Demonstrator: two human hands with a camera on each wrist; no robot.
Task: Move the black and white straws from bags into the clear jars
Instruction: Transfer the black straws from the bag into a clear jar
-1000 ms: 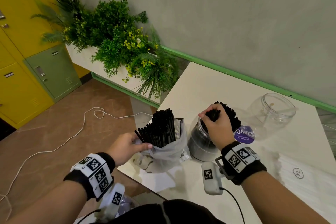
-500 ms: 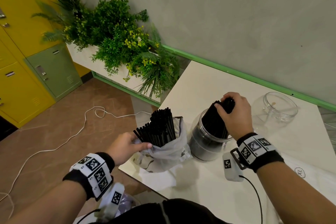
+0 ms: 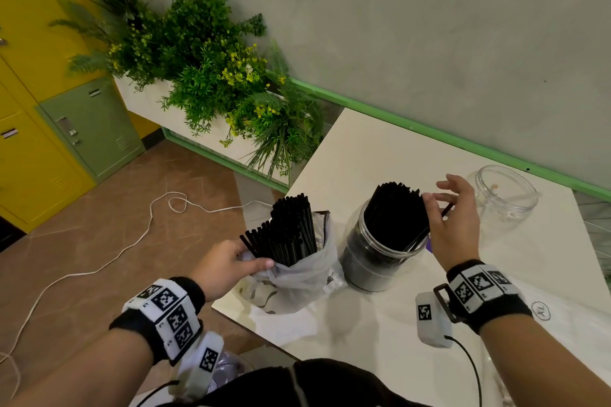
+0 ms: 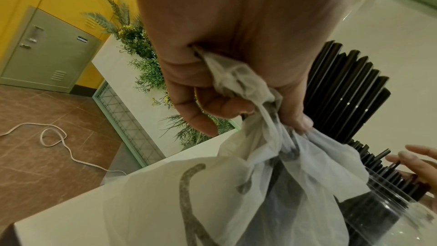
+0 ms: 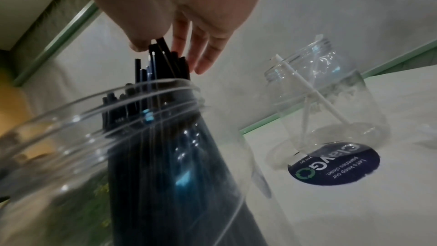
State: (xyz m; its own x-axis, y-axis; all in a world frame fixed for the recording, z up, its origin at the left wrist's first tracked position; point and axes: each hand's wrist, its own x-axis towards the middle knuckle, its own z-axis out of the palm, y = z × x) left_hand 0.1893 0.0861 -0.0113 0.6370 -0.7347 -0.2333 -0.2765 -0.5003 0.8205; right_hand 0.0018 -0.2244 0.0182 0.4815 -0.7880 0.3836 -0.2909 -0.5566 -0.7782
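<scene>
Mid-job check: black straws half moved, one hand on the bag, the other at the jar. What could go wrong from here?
The right hand pinches one black straw angled out over the rim of the jar; it may slip outside. The straws in the jar lean left toward the bag, so a nudge might tip the jar. The bag stands at the table edge, held only by the left hand; letting go could spill it.

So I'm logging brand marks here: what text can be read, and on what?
"eClayG" and "Let's keep our pantries clean.": round sticker on the table, seen upside down; its brand lettering is uncertain.
"XL" in a circle: white sheet.
Locker labels: too small to read.
Wristband squares: coded patterns, no words.
</scene>
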